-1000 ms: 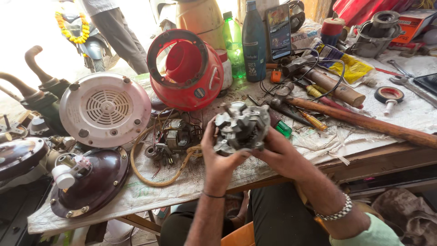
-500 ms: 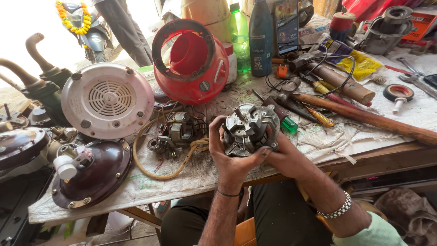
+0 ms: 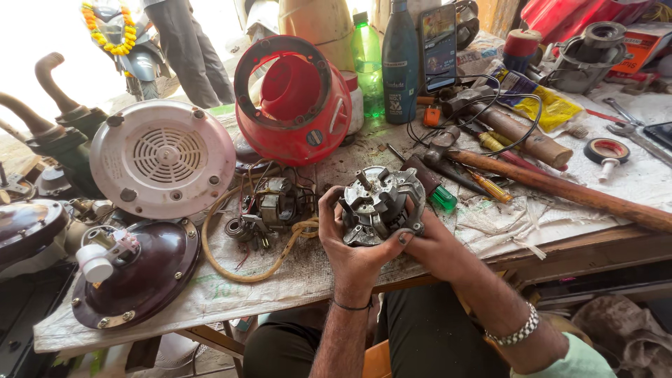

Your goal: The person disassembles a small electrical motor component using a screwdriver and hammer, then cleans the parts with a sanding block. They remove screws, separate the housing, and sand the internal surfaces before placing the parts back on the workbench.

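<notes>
Head view shows the left hand (image 3: 350, 245) and right hand (image 3: 427, 245) clamped together around a grey metal motor housing (image 3: 378, 203), lifted just above the bench edge and tilted so its ribbed, bolted face can be seen. Beside the left hand lie a copper-wound motor core (image 3: 276, 203) and looped yellow cord (image 3: 241, 269); beyond, a round red plastic shell (image 3: 294, 98); past the right hand, a long wooden handle (image 3: 560, 189)

left hand (image 3: 353, 245) + right hand (image 3: 430, 245): both grip grey metal motor housing (image 3: 378, 205) | above desk (image 3: 595, 210) edge | red casing (image 3: 294, 98) behind
</notes>
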